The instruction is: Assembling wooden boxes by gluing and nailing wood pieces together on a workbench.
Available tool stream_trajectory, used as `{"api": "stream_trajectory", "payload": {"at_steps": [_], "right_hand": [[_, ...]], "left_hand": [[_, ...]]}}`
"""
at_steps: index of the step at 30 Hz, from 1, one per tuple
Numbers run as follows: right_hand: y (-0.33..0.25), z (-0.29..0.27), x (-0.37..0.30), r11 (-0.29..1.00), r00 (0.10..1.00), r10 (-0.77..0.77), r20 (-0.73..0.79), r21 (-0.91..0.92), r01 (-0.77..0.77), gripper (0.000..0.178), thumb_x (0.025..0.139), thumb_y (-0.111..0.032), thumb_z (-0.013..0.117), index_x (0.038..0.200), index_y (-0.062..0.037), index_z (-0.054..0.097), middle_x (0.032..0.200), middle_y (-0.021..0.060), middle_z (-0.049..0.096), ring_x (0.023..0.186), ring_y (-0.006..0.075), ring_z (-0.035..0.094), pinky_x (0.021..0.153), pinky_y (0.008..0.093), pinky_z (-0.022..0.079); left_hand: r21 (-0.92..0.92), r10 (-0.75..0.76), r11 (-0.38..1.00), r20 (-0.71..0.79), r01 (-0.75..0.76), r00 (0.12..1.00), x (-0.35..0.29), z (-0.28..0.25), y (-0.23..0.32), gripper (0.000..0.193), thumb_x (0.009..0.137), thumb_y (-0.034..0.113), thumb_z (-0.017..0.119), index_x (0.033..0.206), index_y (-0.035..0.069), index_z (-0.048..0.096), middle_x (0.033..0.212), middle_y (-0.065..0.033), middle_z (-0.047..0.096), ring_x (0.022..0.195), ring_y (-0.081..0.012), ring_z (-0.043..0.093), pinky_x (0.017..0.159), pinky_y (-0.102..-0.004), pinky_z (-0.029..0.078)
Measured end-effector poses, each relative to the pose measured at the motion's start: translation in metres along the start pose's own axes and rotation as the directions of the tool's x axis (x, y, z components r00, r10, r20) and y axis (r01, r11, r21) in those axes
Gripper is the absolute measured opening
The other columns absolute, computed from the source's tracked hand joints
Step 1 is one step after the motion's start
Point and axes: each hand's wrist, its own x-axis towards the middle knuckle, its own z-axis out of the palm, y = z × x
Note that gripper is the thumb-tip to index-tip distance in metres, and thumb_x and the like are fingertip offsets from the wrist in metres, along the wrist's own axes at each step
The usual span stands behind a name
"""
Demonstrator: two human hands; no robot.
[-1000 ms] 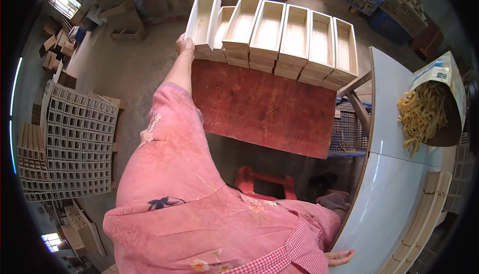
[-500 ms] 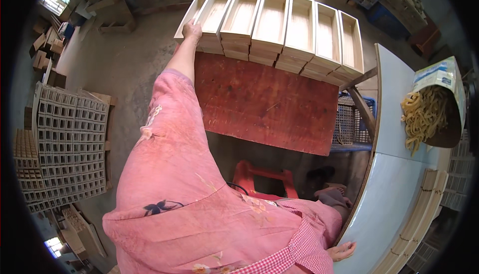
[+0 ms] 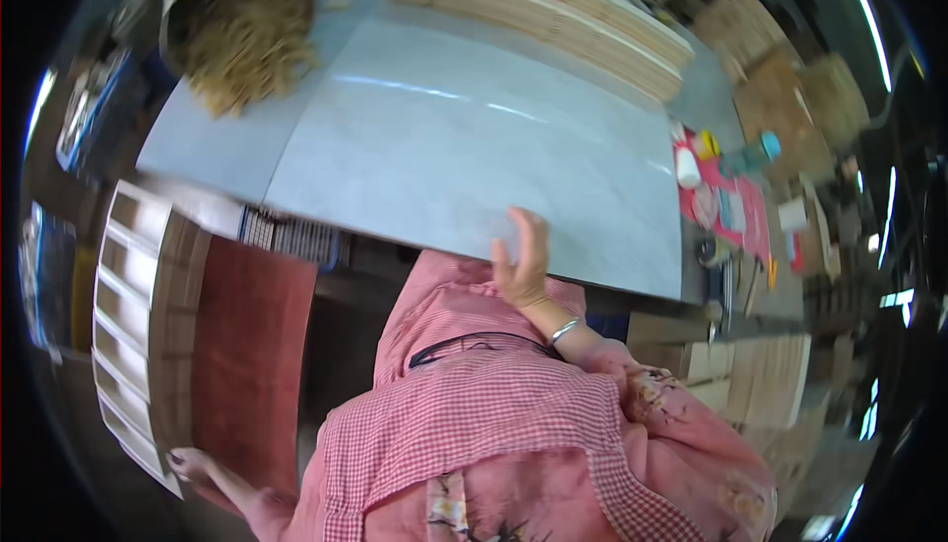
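Note:
My right hand [image 3: 523, 261] hovers at the near edge of a smooth pale blue tabletop [image 3: 474, 162], thumb and fingers apart, with nothing in it. A silver bangle circles that wrist. At the lower left, my left hand [image 3: 195, 467] is beside the near end of a row of stacked, open-topped pale wooden boxes [image 3: 176, 295]. Motion blurs its fingers, so whether they grip a box edge is unclear. Under the boxes lies a reddish board [image 3: 247, 345].
Tan rubber bands [image 3: 252, 43] spill from a bag at the table's far left. Bundled wooden strips [image 3: 553, 19] lie along the back. A bottle [image 3: 762, 150] and pink cloth [image 3: 741, 216] are at the right. A plastic crate [image 3: 296, 236] sits beneath the table's left part.
My view and body have turned right, toward the table; the boxes now appear at the left. My right hand has risen over the table edge. My left arm trails back by the boxes.

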Motion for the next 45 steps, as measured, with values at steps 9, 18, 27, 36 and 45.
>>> {"api": "stream_trajectory", "payload": {"at_steps": [9,18,27,36,45], "right_hand": [[0.011,-0.034,-0.016,0.937,0.982,0.115,0.149,0.313,-0.157,0.042,0.093,-0.018,0.062,0.128,0.0016,0.053,0.124,0.0172,0.056,0.112,0.0312,0.055,0.097,0.0397,0.047],[0.243,-0.155,0.139,0.952,0.944,0.255,-0.211,-0.115,-0.283,0.036,0.093,-0.02,0.064,0.122,0.0003,0.057,0.1,0.0137,0.066,0.086,0.0298,0.064,0.078,0.0392,0.052],[0.392,-0.186,0.223,0.728,0.813,0.483,-0.324,-0.368,-0.579,0.046,0.097,-0.038,0.054,0.118,0.0028,0.059,0.101,0.0241,0.07,0.095,0.0422,0.066,0.081,0.047,0.052],[0.471,-0.24,0.277,0.478,0.537,0.803,-0.259,-0.258,-0.839,0.056,0.096,-0.043,0.05,0.113,0.0081,0.066,0.111,0.0268,0.069,0.103,0.0438,0.065,0.09,0.0474,0.051],[0.466,-0.228,0.333,0.404,0.49,0.851,-0.191,-0.358,-0.842,0.062,0.088,-0.049,0.062,0.101,0.0109,0.069,0.099,0.0232,0.072,0.087,0.037,0.069,0.079,0.0411,0.055]], "left_hand": [[-0.673,0.476,0.735,0.423,-0.084,0.771,-0.108,-0.119,0.4,0.028,0.096,0.009,0.056,0.122,0.004,0.065,0.125,-0.0194,0.062,0.112,-0.0318,0.059,0.099,-0.0386,0.048],[-0.926,0.838,0.353,0.375,0.131,0.397,-0.185,-0.247,0.578,0.033,0.091,0.001,0.06,0.124,0.004,0.061,0.134,-0.0172,0.055,0.113,-0.0324,0.055,0.089,-0.035,0.048],[-0.966,0.959,0.253,0.243,-0.054,0.146,-0.226,-0.29,0.64,0.032,0.087,0.004,0.061,0.119,0.006,0.063,0.135,-0.0171,0.055,0.115,-0.0342,0.053,0.099,-0.0431,0.04],[-0.923,0.946,0.318,0.296,-0.214,0.133,-0.238,-0.295,0.639,0.029,0.087,0.01,0.059,0.116,0.006,0.064,0.136,-0.017,0.055,0.121,-0.0355,0.05,0.104,-0.0485,0.035],[-0.915,0.942,0.332,0.309,-0.23,0.133,-0.238,-0.301,0.649,0.032,0.084,0.009,0.055,0.116,0.005,0.063,0.135,-0.0169,0.055,0.121,-0.0364,0.049,0.104,-0.0485,0.035]]}}
